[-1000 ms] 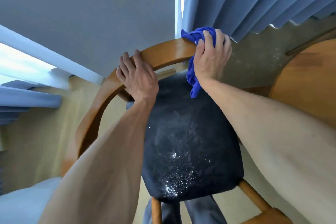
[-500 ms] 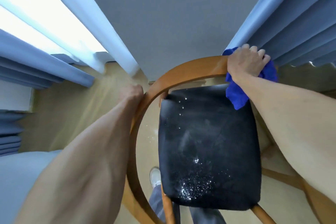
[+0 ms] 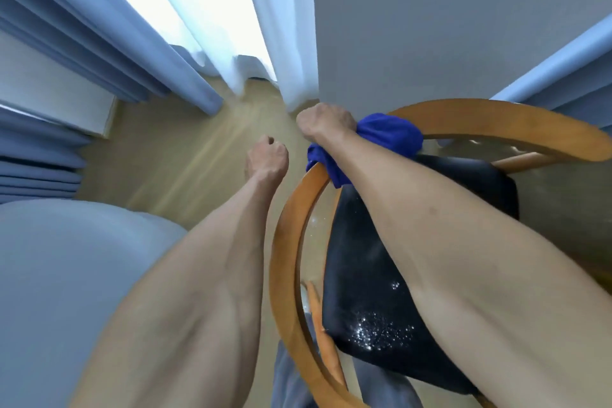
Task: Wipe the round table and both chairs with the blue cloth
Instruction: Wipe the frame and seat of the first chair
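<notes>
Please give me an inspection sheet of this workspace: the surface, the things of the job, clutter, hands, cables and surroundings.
Surface: chair's dark seat, with shiny specks near its front edge.
Job's things: blue cloth bunched on the curved wooden backrest rail; round table not in view.
Clutter: nothing seen.
Hands: right hand closed on the cloth at the rail; left hand a loose fist, off the chair, holding nothing.
Cables: nothing seen.
Surroundings: wooden floor, blue curtains, white sheer curtain, grey wall.
</notes>
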